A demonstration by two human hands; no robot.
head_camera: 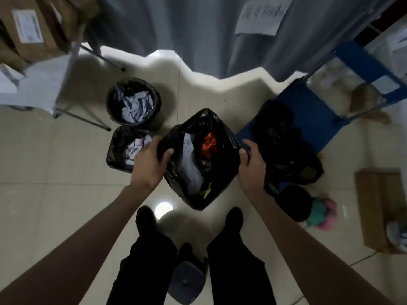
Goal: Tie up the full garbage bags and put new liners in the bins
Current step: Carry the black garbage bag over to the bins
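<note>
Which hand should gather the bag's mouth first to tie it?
Probably the left hand: its thumb already hooks over the black bag rim. The right hand only grips the outer edge.

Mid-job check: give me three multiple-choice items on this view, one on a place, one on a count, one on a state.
1. Where is the round bin?
A. left of the held bag
B. on the blue cart
C. between the feet

2. How many lined bins stand at left, besides the held bag?
A. one
B. two
C. four

3. The held bag's mouth is:
A. knotted
B. open
C. taped

Answers:
1 A, it stands far left by the table legs.
2 B, the round bin and the second bin nearer.
3 B, left hand and right hand grip its rim, with trash visible inside.
</note>
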